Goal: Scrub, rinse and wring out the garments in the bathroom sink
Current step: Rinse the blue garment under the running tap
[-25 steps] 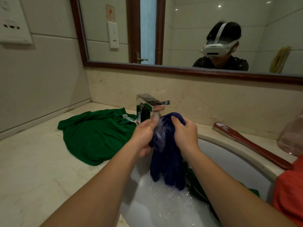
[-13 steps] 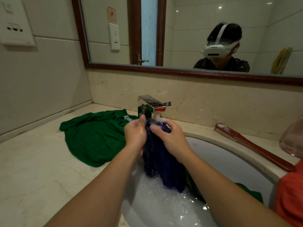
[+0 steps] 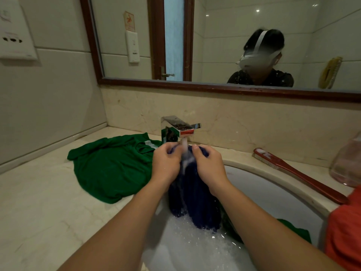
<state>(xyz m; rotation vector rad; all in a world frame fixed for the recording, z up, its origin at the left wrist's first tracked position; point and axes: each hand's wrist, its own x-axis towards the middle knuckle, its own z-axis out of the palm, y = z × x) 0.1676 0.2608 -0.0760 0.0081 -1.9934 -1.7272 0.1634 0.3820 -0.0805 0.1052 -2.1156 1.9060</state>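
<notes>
Under the chrome faucet point(image 3: 176, 127), a thin stream of water point(image 3: 184, 146) falls onto the bunched top of a navy blue garment point(image 3: 195, 200). Both hands grip that bunched top, one on each side of the stream. The left hand point(image 3: 166, 162) has its fingers curled round the fabric on the left. The right hand point(image 3: 210, 165) is closed round the fabric on the right, knuckles up. The rest of the navy garment hangs down between the forearms in wet folds, and its lower edge touches the soapy water point(image 3: 195, 243) in the sink point(image 3: 273, 192).

A dark green garment point(image 3: 293, 231) lies partly in the suds at the right of the basin, just beside the navy one and partly hidden by the right forearm. On the counter point(image 3: 39, 202) to the left of the sink, a green shirt point(image 3: 111, 167) lies spread out, its near edge close to the left wrist. A red long-handled scrub brush point(image 3: 298, 174) lies on the counter along the far right rim of the sink. Beyond it, at the frame edge, stands a clear container point(image 3: 348, 165), blurred, and below that is an orange-red cloth point(image 3: 343, 229). The wall mirror point(image 3: 214, 45) above the backsplash reflects the person wearing a white headset.
</notes>
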